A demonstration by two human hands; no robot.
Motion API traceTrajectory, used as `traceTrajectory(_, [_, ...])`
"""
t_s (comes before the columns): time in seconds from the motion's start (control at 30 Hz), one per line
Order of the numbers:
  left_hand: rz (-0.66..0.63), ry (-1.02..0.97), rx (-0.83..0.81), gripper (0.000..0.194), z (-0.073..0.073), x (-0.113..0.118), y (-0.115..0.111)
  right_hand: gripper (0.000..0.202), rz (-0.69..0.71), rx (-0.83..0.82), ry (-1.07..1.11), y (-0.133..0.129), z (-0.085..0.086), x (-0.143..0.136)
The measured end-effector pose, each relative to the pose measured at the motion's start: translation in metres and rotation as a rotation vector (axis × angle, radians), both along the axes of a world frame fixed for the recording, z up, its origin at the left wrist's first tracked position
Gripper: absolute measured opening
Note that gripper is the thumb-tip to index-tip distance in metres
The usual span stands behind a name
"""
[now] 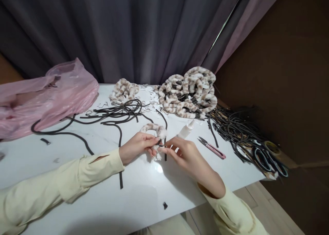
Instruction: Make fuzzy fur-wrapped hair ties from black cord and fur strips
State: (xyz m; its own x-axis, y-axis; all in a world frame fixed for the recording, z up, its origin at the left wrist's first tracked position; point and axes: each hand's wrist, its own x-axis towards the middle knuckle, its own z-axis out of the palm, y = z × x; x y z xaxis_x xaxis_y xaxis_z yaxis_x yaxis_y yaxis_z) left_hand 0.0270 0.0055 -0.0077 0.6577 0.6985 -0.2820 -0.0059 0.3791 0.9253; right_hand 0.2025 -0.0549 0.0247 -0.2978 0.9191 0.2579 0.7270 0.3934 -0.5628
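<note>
My left hand (140,146) pinches a small plush ring (153,127), white with brown patches, above the middle of the table. My right hand (183,152) meets it from the right, thumb and index finger pressed together at a dark spot on the ring. What lies between those right fingertips is too small to make out. Just behind my right hand, a white squeeze bottle (186,129) lies tilted on the tabletop. Pink-handled thread snips (212,148) rest to the right of that hand. A black cord (120,139) runs under my left wrist.
Plush rings (195,87) are heaped at the back right, with a smaller pile (124,91) at back centre. Metal rings (145,108) are scattered nearby. A pink plastic bag (69,87) occupies the left. Black cords (236,125) and large scissors (262,158) crowd the right edge.
</note>
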Motion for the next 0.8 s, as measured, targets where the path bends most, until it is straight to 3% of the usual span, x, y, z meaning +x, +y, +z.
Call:
traceTrajectory(0.13, [0.026,0.019,0.038,0.041,0.001,0.001,-0.002,0.027,0.000,-0.103,0.019,-0.002,-0.005,-0.012])
traceTrajectory(0.3, [0.026,0.048,0.050,0.047,0.004,0.002,-0.003,0.024,-0.006,-0.164,0.026,0.002,-0.008,-0.011])
traceTrajectory(0.57, [0.045,0.091,0.117,0.040,0.003,0.002,-0.005,0.021,-0.072,-0.009,-0.032,0.004,-0.018,-0.010])
traceTrajectory(0.8, [0.095,0.118,0.152,0.035,0.002,0.003,-0.009,0.019,-0.015,0.106,-0.108,-0.001,-0.025,-0.016])
